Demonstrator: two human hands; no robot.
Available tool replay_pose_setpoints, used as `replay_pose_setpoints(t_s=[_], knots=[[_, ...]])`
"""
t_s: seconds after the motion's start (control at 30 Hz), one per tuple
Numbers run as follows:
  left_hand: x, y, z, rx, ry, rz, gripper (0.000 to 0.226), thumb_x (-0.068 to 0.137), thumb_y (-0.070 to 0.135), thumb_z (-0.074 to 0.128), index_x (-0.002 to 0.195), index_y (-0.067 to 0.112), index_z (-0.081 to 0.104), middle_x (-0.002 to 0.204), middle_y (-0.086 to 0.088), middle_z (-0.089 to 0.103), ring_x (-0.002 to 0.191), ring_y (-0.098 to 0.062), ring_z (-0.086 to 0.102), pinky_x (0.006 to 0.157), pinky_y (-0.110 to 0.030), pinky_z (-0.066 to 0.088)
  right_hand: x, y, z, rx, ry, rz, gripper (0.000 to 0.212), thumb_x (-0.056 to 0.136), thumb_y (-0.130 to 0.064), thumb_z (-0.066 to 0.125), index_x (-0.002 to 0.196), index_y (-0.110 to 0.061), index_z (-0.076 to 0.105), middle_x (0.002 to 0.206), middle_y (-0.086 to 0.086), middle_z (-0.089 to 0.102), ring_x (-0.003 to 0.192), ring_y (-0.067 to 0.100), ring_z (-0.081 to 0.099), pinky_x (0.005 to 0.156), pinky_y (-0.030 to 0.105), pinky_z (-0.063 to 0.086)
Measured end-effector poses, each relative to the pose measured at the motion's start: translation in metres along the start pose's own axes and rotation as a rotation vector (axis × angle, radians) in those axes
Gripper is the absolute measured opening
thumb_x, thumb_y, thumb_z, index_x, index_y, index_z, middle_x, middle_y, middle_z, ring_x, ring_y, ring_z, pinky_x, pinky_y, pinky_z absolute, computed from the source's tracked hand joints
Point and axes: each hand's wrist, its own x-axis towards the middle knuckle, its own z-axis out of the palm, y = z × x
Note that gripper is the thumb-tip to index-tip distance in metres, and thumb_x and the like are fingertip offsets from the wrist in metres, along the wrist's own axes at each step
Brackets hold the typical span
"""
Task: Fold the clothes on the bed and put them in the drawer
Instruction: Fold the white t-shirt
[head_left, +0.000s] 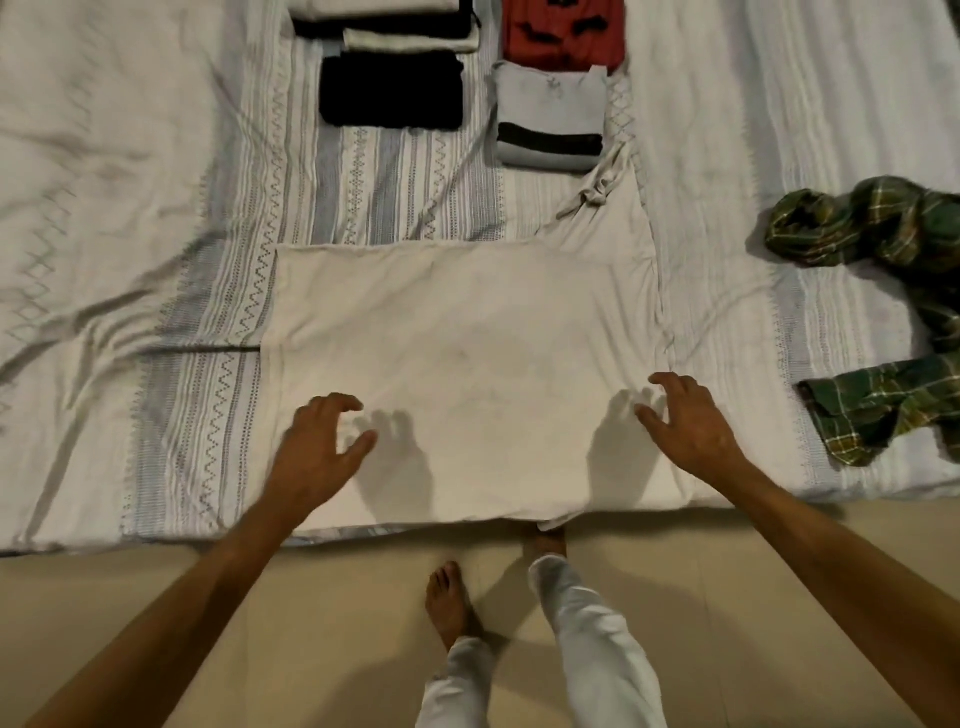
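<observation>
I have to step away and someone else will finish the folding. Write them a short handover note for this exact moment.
Left hand and right hand: both empty, fingers loosely spread just above the cream garment, not gripping it.
The cream garment lies part-folded at the near edge of the bed.
Done: folded pieces at the far side: black one, grey striped one, red one, and a black-and-white stack.
Left: finish the cream garment, fold the crumpled green plaid garment on the right, then move everything to the drawer, which is not in view.

light: warm, dimmish, from above | shadows: soft hand shadows on white cloth (457, 332) | edges: wide-angle bowing, slight blur
</observation>
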Motion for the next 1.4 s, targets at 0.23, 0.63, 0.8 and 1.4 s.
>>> replay_pose_setpoints(t_s=[0.23, 0.63, 0.8, 1.4], knots=[[0.145, 0.129, 0.043, -0.097, -0.118, 0.145, 0.038, 0.095, 0.037, 0.074, 0.126, 0.019, 0.061, 0.122, 0.001, 0.063, 0.114, -0.021, 0.058, 0.1, -0.047, 0.047, 0.137, -0.011, -0.031, -0.049, -0.073, -0.064, 0.063, 0.102, -0.037, 0.062, 0.155, -0.011, 0.041, 0.155, 0.018, 0.043, 0.138, 0.041, 0.044, 0.107, 0.053, 0.043], [0.391, 0.276, 0.116, 0.421, -0.022, 0.402, 0.06, 0.102, 0.04, 0.055, 0.158, 0.04, 0.033, 0.158, -0.003, 0.039, 0.129, -0.03, 0.046, 0.099, -0.048, 0.047, 0.346, 0.006, -0.077, -0.127, 0.114, -0.195, 0.053, 0.096, -0.05, 0.063, 0.142, -0.026, 0.05, 0.129, 0.014, 0.049, 0.118, 0.037, 0.047, 0.09, 0.051, 0.043], [0.436, 0.286, 0.108, 0.568, -0.123, 0.453, 0.047, 0.106, 0.048, 0.047, 0.152, 0.039, 0.042, 0.134, -0.005, 0.055, 0.125, -0.029, 0.053, 0.093, -0.048, 0.048, 0.395, -0.008, -0.096, 0.051, 0.05, -0.144, 0.071, 0.096, -0.049, 0.067, 0.157, -0.031, 0.035, 0.134, 0.02, 0.048, 0.117, 0.04, 0.054, 0.093, 0.052, 0.051], [0.451, 0.269, 0.066, -0.559, -0.01, -0.081, 0.012, 0.098, 0.035, 0.07, 0.094, 0.026, 0.065, 0.086, 0.002, 0.071, 0.086, -0.024, 0.072, 0.08, -0.054, 0.063, 0.457, -0.022, -0.146, -0.248, -0.046, -0.554, 0.037, 0.09, -0.037, 0.074, 0.124, -0.026, 0.067, 0.117, 0.003, 0.059, 0.111, 0.027, 0.056, 0.083, 0.042, 0.047]])
